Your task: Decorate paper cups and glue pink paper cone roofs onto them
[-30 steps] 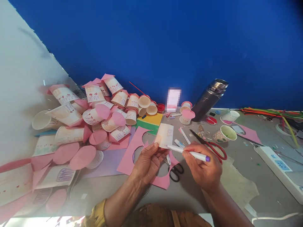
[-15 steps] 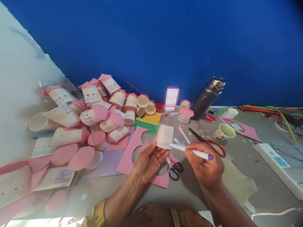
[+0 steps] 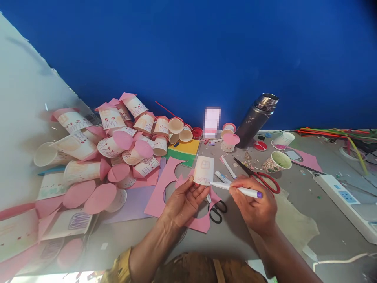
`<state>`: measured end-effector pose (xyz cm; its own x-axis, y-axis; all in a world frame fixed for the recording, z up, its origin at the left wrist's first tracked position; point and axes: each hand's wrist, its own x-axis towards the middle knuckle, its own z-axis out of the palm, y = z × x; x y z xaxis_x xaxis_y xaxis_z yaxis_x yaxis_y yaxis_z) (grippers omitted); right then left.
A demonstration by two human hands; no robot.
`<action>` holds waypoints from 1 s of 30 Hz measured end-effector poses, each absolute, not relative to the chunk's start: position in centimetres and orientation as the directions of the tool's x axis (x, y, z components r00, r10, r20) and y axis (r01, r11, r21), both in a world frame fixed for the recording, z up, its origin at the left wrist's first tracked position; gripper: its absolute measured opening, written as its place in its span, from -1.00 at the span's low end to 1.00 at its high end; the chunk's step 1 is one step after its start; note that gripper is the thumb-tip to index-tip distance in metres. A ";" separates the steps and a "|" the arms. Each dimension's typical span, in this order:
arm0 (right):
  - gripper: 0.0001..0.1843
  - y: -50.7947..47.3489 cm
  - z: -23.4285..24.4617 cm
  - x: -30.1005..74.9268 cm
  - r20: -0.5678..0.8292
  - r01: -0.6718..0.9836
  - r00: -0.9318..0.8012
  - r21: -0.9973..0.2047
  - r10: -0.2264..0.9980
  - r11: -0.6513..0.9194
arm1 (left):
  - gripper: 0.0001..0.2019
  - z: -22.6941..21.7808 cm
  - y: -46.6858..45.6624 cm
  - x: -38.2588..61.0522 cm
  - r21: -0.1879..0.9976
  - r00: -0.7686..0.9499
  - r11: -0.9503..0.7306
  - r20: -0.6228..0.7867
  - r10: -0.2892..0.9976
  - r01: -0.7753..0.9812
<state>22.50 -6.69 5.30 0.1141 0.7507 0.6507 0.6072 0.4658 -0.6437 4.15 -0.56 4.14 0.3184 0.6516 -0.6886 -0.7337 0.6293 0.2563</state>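
My left hand (image 3: 186, 202) is closed on a white paper cup (image 3: 204, 169), thumb and fingers gripping its lower edge. A window is drawn on the cup's side, with purple strokes near the rim. Between the fingers of my right hand (image 3: 255, 204) is a white marker (image 3: 235, 189) with a purple end. Its tip meets the cup near the lower right rim, touching or very close. Below the cup lie a cut sheet of pink paper (image 3: 157, 192) and black-handled scissors (image 3: 217, 212). Red-handled scissors (image 3: 271, 179) lie just beyond my right hand.
Many decorated cups with pink paper roofs (image 3: 103, 198) are heaped on the left. A dark thermos (image 3: 255, 122) stands at the back by the blue wall. To the right are a patterned cup (image 3: 277, 163), a power strip (image 3: 343, 204) and coloured pipe cleaners (image 3: 326, 133).
The marker tip has shifted slightly left along the cup's lower edge, and more purple strokes show there. The whole view has drifted a little. Both hands keep their hold.
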 end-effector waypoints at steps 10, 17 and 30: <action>-0.85 -6.9 5.3 22.5 0.686 0.599 0.145 -0.634 0.713 0.489 | -0.87 4.4 -0.4 4.1 0.241 0.355 0.671 -0.699 0.622 -0.702; -0.83 -7.1 4.8 22.8 0.700 0.588 0.149 -0.631 0.699 0.506 | -0.83 4.5 -0.6 4.1 0.229 0.365 0.667 -0.689 0.626 -0.709; -0.87 -7.3 5.3 22.9 0.736 0.677 0.199 -0.580 0.647 0.452 | -0.85 3.4 -0.8 4.2 0.432 0.289 0.567 -0.555 0.780 -0.702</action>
